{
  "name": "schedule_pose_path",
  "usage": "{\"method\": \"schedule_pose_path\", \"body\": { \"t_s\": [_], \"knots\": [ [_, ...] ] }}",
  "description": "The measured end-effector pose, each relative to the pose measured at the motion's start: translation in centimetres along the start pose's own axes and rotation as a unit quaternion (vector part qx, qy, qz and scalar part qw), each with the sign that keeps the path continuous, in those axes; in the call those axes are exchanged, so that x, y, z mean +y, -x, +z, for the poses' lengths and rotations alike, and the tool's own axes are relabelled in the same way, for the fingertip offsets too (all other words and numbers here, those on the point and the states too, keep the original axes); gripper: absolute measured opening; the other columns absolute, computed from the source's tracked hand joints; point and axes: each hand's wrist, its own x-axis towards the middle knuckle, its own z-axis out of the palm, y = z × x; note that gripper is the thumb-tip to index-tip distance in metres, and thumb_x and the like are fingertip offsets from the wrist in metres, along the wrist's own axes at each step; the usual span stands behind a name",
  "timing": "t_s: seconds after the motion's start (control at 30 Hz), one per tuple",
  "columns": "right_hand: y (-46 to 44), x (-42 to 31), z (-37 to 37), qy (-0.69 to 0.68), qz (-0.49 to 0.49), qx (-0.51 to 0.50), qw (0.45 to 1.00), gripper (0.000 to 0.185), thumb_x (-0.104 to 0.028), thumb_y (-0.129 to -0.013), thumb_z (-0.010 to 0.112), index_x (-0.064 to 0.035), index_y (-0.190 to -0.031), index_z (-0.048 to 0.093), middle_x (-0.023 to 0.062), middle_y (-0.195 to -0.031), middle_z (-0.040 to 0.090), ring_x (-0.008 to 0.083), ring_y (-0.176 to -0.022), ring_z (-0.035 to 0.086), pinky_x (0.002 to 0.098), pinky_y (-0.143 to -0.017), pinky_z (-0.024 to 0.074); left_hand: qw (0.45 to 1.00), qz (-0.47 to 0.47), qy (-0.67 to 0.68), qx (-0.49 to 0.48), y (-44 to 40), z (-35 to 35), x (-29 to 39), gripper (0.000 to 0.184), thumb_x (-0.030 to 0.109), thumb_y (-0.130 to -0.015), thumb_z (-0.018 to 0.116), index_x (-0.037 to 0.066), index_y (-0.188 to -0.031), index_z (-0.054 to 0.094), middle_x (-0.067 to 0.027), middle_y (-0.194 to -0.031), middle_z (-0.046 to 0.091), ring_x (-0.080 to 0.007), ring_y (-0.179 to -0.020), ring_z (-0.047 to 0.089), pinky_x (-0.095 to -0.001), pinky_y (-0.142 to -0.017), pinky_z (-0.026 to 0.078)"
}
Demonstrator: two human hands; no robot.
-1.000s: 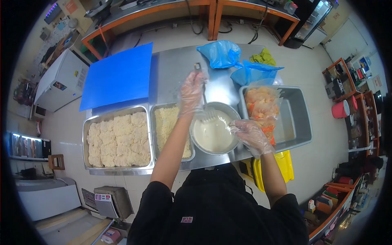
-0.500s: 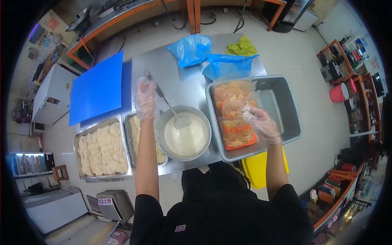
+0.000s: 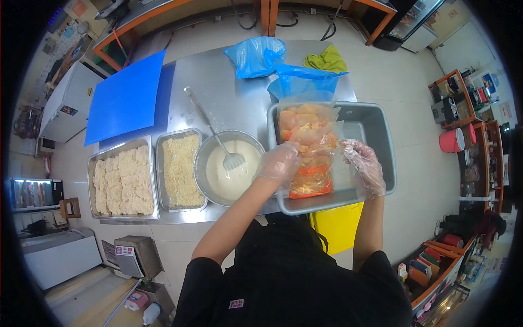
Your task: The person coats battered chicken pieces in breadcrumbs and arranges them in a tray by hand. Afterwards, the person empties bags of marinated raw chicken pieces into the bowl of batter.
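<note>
**Left hand and right hand at a grey tub of clear-bagged meat**

In the head view, both hands wear clear plastic gloves. The left hand reaches over the tub's near left side, palm down and fingers bent, its tips against or just above the bagged meat; whether it grips the plastic cannot be told. The right hand is over the tub's right part, just beside the bags, with fingers curled in and their tips close to the thumb; whether anything thin is pinched there cannot be told.

The meat, pale with orange marinade, lies in layered clear bags along the tub's left side. Left of the tub stands a round metal pot of whitish batter. A slotted turner leans on the pot's far rim, its head in the batter and its handle tilted up and away to the left.

Beside the pot is a small metal pan of pale crumbs, then a larger metal tray filled with coated pieces. A blue board is behind that tray. Two blue plastic bags, one full and one opened out, sit at the far side of the steel table, near a green cloth. A yellow container shows below the tub's near edge.
</note>
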Motion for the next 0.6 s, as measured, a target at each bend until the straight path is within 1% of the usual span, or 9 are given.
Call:
{"method": "schedule_pose_path", "body": {
  "t_s": [0.03, 0.13, 0.23, 0.33, 0.43, 0.53, 0.6],
  "knots": [
    [0.1, 0.1, -0.3, 0.011, -0.004, 0.003, 1.0, 0.029, -0.019, -0.095, 0.077, -0.0054, -0.12, 0.073, 0.0009, -0.111, 0.074, 0.0082, -0.094, 0.063, 0.0242, -0.081, 0.0504, 0.997, -0.043, -0.014, -0.061, -0.5, -0.5, 0.6, 0.03, 0.029, -0.095, 0.061, 0.006, -0.11, 0.072, -0.0162, -0.114, 0.074, -0.0335, -0.106, 0.072, -0.0451, -0.09, 0.059],
    [0.5, 0.4, -1.4, 0.037, -0.016, 0.007, 0.999, 0.027, -0.02, -0.095, 0.077, -0.0062, -0.119, 0.075, 0.0, -0.108, 0.074, 0.0078, -0.093, 0.063, 0.0245, -0.081, 0.0503, 0.971, -0.064, -0.123, -0.194, -1.5, 0.5, 0.8, 0.028, 0.025, -0.091, 0.063, 0.006, -0.11, 0.07, -0.0165, -0.109, 0.074, -0.0345, -0.101, 0.073, -0.0467, -0.084, 0.06],
    [0.8, 0.5, -2.4, 0.043, -0.025, -0.001, 0.999, 0.026, -0.02, -0.095, 0.077, -0.0067, -0.117, 0.076, -0.0009, -0.106, 0.074, 0.0072, -0.092, 0.062, 0.0246, -0.081, 0.05, 0.975, -0.057, -0.148, -0.155, -0.9, 1.0, 0.8, 0.024, 0.024, -0.09, 0.064, 0.007, -0.105, 0.072, -0.0152, -0.102, 0.074, -0.0343, -0.094, 0.074, -0.0478, -0.08, 0.06],
    [0.7, 0.9, -3.0, 0.039, -0.026, -0.002, 0.999, 0.026, -0.021, -0.095, 0.077, -0.0068, -0.117, 0.076, -0.0015, -0.103, 0.073, 0.0068, -0.092, 0.061, 0.0246, -0.081, 0.0498, 0.995, 0.006, -0.102, -0.006, 0.0, 1.4, 0.3, 0.018, 0.023, -0.088, 0.066, 0.008, -0.094, 0.075, -0.0137, -0.091, 0.073, -0.0341, -0.087, 0.074, -0.0479, -0.074, 0.06],
    [0.8, 0.9, -3.0, 0.033, -0.025, -0.005, 0.999, 0.027, -0.021, -0.095, 0.077, -0.0071, -0.117, 0.076, -0.002, -0.102, 0.072, 0.0067, -0.091, 0.061, 0.0244, -0.082, 0.0497, 0.984, -0.015, -0.169, -0.05, -0.1, 1.4, 0.8, 0.015, 0.021, -0.086, 0.067, 0.009, -0.09, 0.075, -0.0132, -0.089, 0.072, -0.0327, -0.086, 0.074, -0.0463, -0.071, 0.061],
    [0.4, 1.2, -3.1, 0.03, -0.031, -0.027, 0.999, 0.027, -0.022, -0.095, 0.077, -0.0074, -0.118, 0.076, -0.0021, -0.103, 0.072, 0.0068, -0.092, 0.061, 0.0241, -0.082, 0.0497, 0.978, -0.024, -0.189, -0.086, -0.5, 1.8, 0.3, 0.014, 0.019, -0.085, 0.068, 0.009, -0.09, 0.074, -0.0133, -0.089, 0.072, -0.0313, -0.085, 0.075, -0.0451, -0.068, 0.06],
    [0.3, 1.1, -3.0, 0.04, -0.018, -0.033, 0.998, 0.027, -0.022, -0.095, 0.078, -0.0077, -0.118, 0.076, -0.0021, -0.105, 0.073, 0.0069, -0.093, 0.061, 0.024, -0.083, 0.0498, 0.974, -0.022, -0.213, -0.079, -0.7, 2.5, 0.3, 0.012, 0.019, -0.085, 0.067, 0.009, -0.089, 0.074, -0.0133, -0.089, 0.072, -0.0305, -0.084, 0.075, -0.0448, -0.067, 0.06]
  ]
}}
